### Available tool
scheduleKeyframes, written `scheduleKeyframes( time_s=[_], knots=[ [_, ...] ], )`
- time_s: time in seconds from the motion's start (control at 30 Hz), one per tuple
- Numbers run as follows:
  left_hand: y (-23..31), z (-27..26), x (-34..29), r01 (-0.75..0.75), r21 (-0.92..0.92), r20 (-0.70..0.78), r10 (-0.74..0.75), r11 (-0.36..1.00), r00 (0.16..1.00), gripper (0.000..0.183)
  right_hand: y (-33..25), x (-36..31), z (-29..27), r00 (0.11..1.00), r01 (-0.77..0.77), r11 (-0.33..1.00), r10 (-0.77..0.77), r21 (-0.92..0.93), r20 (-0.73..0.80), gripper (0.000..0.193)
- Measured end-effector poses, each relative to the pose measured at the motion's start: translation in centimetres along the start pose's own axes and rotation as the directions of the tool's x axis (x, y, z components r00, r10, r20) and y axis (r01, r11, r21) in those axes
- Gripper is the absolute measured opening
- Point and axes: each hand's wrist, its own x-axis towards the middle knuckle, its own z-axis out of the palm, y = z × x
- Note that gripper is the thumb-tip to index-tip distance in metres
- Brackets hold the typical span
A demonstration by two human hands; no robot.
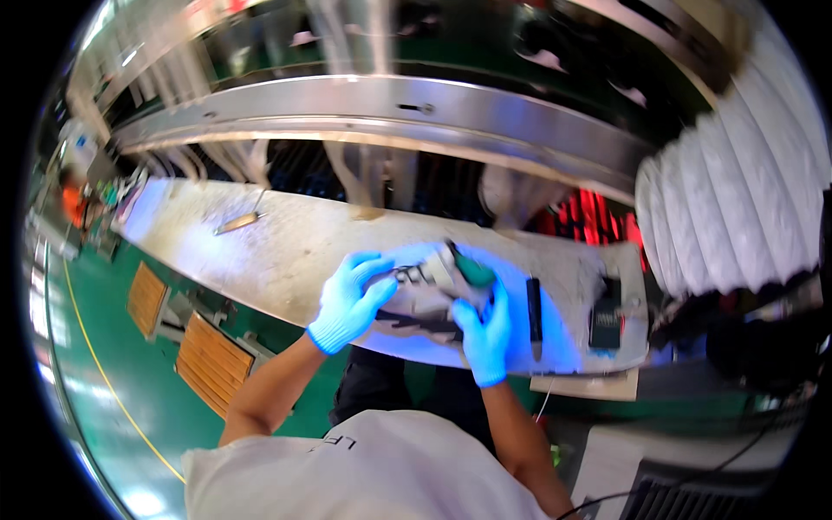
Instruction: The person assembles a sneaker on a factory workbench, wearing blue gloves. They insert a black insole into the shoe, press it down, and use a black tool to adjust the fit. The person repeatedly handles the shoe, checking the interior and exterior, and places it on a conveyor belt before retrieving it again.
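Observation:
Between my gloved hands is a grey lace-up shoe (426,290) with a green inside at its collar, held over the pale worktable (295,247). The fingers of my left hand (351,299) wrap round the toe end. At the heel end my right hand (484,334) grips the shoe, thumb on its near side. Both hands wear light blue knit gloves. Just right of my right hand lies a dark, narrow tool (535,316), perhaps a brush or knife. A tool with a wooden handle (238,223) rests farther left on the table.
A long metal rail (381,108) of the machine runs behind the table, with clear strips (347,182) hanging below it. A large white ribbed duct (737,182) bulges in at the right. A small black box (606,322) sits near the table's right end. Wooden-slat seats (212,364) stand at lower left.

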Motion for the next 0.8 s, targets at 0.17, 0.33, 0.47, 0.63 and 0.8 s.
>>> scheduleKeyframes(
  time_s=[0.17,0.33,0.47,0.63,0.8],
  knots=[
    [2.7,-1.3,-0.8,-0.191,0.382,0.268,0.090,0.904,0.959,0.093,-1.7,3.4,-4.5,0.916,0.176,0.544,-0.395,-0.820,-0.065,0.071],
    [4.5,1.8,1.7,-0.284,0.550,0.307,0.126,0.786,0.943,0.108,-1.4,1.7,-9.1,0.991,-0.123,0.344,-0.005,-0.931,-0.133,0.076],
    [3.1,3.1,3.6,-0.151,0.523,0.288,-0.007,0.839,0.957,0.108,0.9,-1.0,-10.9,0.984,0.132,0.580,-0.172,-0.804,0.038,0.062],
    [3.1,1.8,4.9,0.063,0.307,0.320,-0.166,0.950,0.933,0.100,-1.9,-2.5,-8.3,0.977,0.204,0.740,-0.108,-0.641,0.186,0.029],
    [3.0,1.7,5.1,0.169,0.233,0.344,-0.244,0.958,0.907,0.104,-1.8,-0.9,-6.7,0.971,0.225,0.780,-0.127,-0.584,0.205,0.032]
  ],
)
